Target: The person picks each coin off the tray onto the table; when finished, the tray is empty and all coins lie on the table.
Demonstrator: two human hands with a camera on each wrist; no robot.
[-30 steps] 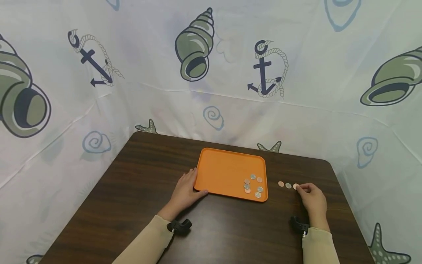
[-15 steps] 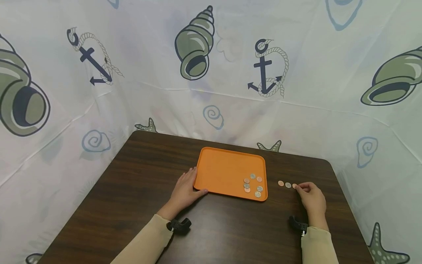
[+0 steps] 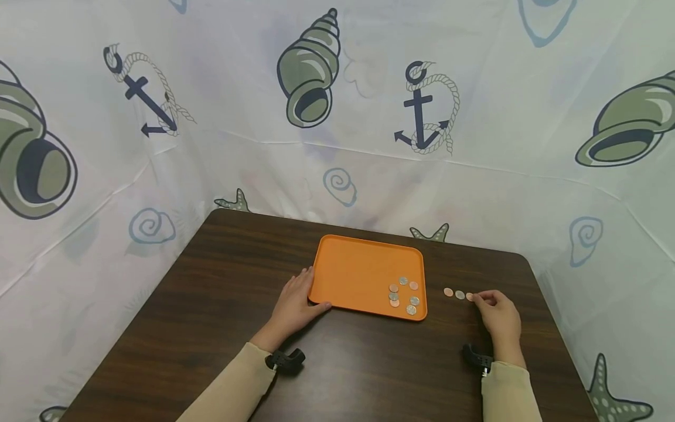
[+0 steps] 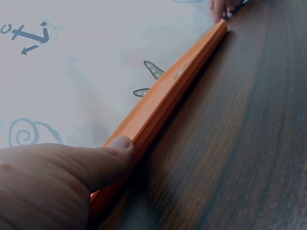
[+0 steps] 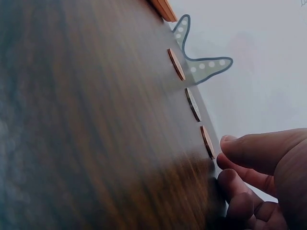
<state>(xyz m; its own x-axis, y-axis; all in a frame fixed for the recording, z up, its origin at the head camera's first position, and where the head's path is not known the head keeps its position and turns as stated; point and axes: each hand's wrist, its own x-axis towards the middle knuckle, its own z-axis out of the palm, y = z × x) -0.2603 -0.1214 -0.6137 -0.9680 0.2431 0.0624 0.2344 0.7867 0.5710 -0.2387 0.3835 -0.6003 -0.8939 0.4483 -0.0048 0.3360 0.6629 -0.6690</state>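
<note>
Copper coin [image 3: 469, 296] at curled right-hand fingers [image 3: 482, 299]; left fingers [image 3: 300, 281] flat against orange tray [image 3: 353, 269].

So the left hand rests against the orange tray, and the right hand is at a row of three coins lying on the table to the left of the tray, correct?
Not quite. The row of three coins lies on the table to the right of the orange tray, not the left, as the head view shows. The rest holds: the left hand rests against the tray's left edge, and the right hand is at the nearest coin of the row.
</note>
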